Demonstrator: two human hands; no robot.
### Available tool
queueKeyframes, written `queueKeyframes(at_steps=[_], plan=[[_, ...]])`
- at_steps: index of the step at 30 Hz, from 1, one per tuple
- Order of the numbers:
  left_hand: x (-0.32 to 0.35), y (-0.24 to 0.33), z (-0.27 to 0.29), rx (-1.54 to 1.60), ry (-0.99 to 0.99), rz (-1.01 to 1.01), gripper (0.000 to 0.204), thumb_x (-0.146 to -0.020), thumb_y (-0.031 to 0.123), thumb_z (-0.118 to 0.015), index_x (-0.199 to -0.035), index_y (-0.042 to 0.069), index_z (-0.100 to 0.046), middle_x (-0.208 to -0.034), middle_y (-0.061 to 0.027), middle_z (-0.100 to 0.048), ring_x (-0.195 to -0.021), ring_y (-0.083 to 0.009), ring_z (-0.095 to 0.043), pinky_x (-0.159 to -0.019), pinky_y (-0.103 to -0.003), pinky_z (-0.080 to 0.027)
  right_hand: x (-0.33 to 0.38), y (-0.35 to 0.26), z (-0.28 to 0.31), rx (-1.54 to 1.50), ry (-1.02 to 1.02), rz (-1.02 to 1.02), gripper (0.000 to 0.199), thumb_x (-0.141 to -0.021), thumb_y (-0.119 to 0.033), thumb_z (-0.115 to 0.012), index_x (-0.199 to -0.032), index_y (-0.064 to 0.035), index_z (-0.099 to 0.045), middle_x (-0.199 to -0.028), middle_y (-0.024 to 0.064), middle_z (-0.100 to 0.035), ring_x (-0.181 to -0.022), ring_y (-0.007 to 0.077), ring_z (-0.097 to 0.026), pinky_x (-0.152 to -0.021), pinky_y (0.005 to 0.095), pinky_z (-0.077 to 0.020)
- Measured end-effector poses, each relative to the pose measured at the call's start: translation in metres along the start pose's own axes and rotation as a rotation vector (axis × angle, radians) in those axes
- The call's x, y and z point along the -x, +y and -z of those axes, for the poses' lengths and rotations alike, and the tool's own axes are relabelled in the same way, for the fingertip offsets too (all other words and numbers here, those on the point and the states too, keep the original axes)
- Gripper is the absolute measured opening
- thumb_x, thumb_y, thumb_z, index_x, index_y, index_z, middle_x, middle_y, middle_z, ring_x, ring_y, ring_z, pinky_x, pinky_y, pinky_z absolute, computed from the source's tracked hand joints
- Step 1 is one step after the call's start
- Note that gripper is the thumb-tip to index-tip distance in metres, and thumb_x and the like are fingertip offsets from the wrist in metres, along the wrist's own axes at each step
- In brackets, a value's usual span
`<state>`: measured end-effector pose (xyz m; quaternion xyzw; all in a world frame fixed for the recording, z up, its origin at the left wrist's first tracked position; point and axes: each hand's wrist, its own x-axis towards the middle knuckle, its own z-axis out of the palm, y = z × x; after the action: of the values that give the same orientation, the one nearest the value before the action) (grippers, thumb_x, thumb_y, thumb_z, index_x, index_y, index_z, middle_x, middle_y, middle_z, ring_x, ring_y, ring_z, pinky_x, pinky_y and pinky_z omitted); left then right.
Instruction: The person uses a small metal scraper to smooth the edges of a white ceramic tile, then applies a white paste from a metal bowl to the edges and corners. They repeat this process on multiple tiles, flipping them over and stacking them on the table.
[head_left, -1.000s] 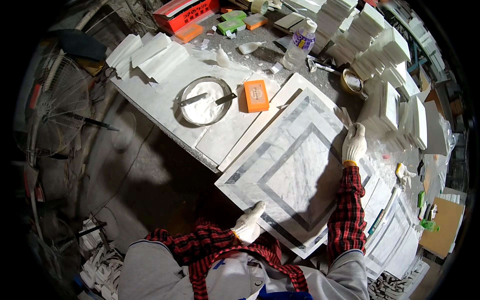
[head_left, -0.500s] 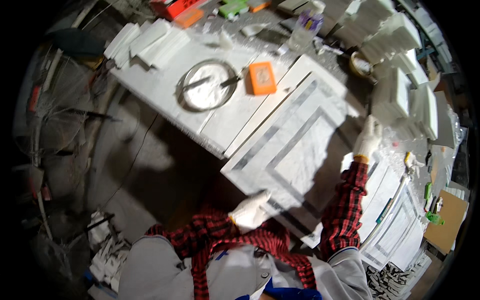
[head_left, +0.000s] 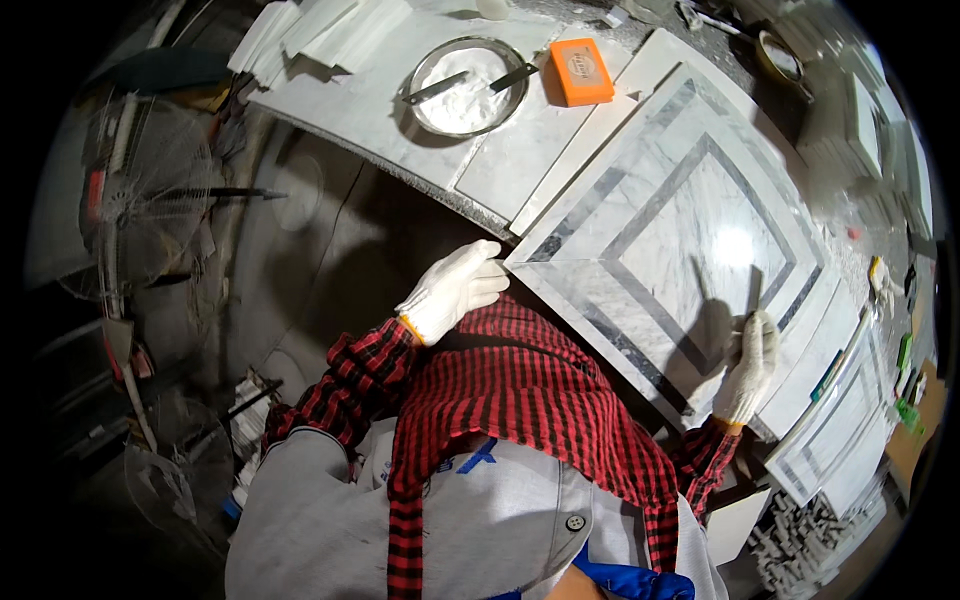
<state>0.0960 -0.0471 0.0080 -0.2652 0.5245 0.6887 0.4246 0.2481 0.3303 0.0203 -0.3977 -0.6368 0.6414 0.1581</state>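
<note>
A square marble panel (head_left: 690,230) with grey inlaid borders lies ahead. The gloved left hand (head_left: 452,290) grips its near-left corner; the right hand (head_left: 750,365) (also gloved) rests flat, fingers loose, on its near-right side.

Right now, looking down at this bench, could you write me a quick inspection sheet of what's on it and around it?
Surface: white marble-topped workbench, dusty.
Job's things: large square white marble panel with grey inlaid frames, tilted, its near corner over the bench edge.
Hands: left hand in a white glove grips the panel's near corner; right hand, also gloved, rests on its right part and seems to hold a thin tool, too small to tell.
Clutter: round metal pan of white powder with two tools laid across it; orange rectangular block; stacked white tiles; more framed panels at right.
Cables: nothing seen for certain.
Surroundings: wire fan guard at left, dark floor.
</note>
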Motion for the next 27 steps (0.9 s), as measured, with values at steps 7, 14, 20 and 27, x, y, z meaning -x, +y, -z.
queueKeyframes(at_steps=[7, 14, 20, 27], plan=[[-0.032, 0.057, -0.006, -0.687, -0.226, 0.091, 0.047, -0.098, 0.041, -0.058, -0.118, -0.001, -0.063, -0.108, -0.0161, -0.069, -0.098, -0.0229, -0.067, -0.091, -0.034, -0.052, 0.068, -0.017, -0.076, -0.038, 0.064, -0.167, 0.019, -0.098, -0.021, -0.062, -0.105, -0.0044, -0.063, -0.079, 0.001, -0.065, -0.055, 0.0028, -0.045, -0.049, 0.0196, -0.0319], [-0.084, 0.107, 0.011, -1.712, -0.889, -0.324, 0.033, -0.089, 0.035, -0.062, -0.102, 0.007, -0.071, -0.087, -0.0101, -0.071, -0.079, -0.0233, -0.068, -0.076, -0.031, -0.052, 0.107, -0.011, -0.172, -0.126, 0.241, -0.143, 0.017, -0.099, -0.019, -0.06, -0.104, -0.0021, -0.062, -0.077, 0.003, -0.065, -0.052, 0.0017, -0.04, -0.047, 0.0186, -0.0296], [-0.057, 0.145, 0.048, -1.635, -0.933, -0.271, 0.037, -0.093, 0.034, -0.062, -0.116, 0.006, -0.068, -0.104, -0.0131, -0.072, -0.097, -0.0242, -0.069, -0.088, -0.034, -0.052, 0.172, 0.007, -0.269, -0.362, 0.412, -0.315, 0.018, -0.099, -0.021, -0.059, -0.108, -0.0053, -0.061, -0.079, 0.002, -0.067, -0.054, 0.0025, -0.051, -0.049, 0.0165, -0.0379], [-0.047, 0.139, 0.065, -1.249, -0.93, -0.152, 0.026, -0.094, 0.024, -0.068, -0.103, -0.001, -0.069, -0.094, -0.0044, -0.072, -0.084, -0.0081, -0.061, -0.076, -0.025, -0.049, 0.236, 0.01, -0.38, -0.516, 0.404, -0.412, 0.022, -0.098, -0.021, -0.059, -0.11, -0.0019, -0.06, -0.081, 0.0036, -0.066, -0.06, 0.0049, -0.053, -0.053, 0.0189, -0.041]])
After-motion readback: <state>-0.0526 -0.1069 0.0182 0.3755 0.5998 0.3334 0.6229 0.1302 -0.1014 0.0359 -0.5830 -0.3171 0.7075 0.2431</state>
